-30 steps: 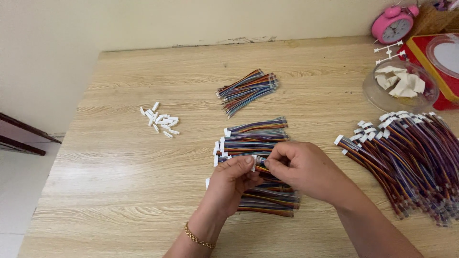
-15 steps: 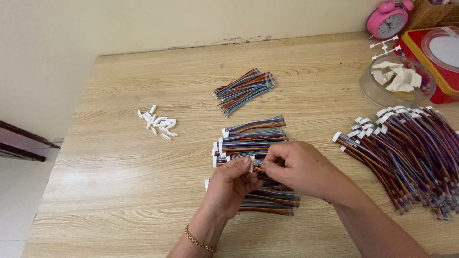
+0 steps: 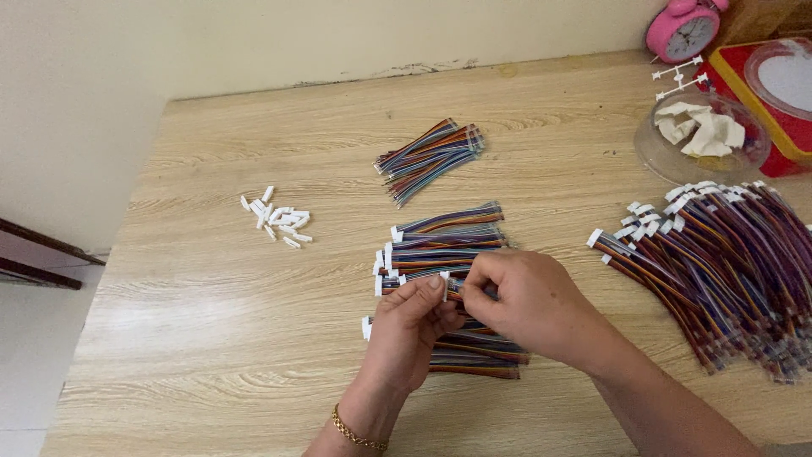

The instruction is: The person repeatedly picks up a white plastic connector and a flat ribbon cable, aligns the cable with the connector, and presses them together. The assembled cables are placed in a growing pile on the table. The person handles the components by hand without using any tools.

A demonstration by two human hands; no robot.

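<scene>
My left hand (image 3: 410,326) pinches a small white connector (image 3: 445,285) between thumb and fingers. My right hand (image 3: 524,300) grips the end of a short multicoloured ribbon wire (image 3: 458,294) pressed against that connector. Both hands hover over a stack of similar coloured wires with white connectors (image 3: 440,245) in the middle of the wooden table (image 3: 211,338). A gold bracelet sits on my left wrist.
A small heap of loose white connectors (image 3: 277,218) lies at the left. A bundle of bare coloured wires (image 3: 430,157) lies further back. A large pile of wires (image 3: 719,262) fills the right side. A clear bowl with white scraps (image 3: 702,135), a pink alarm clock (image 3: 683,30) and a red box (image 3: 778,85) stand at the back right.
My hands stay over the stack, fingers shifting slightly on the connector and wire. The view has drifted a little.
</scene>
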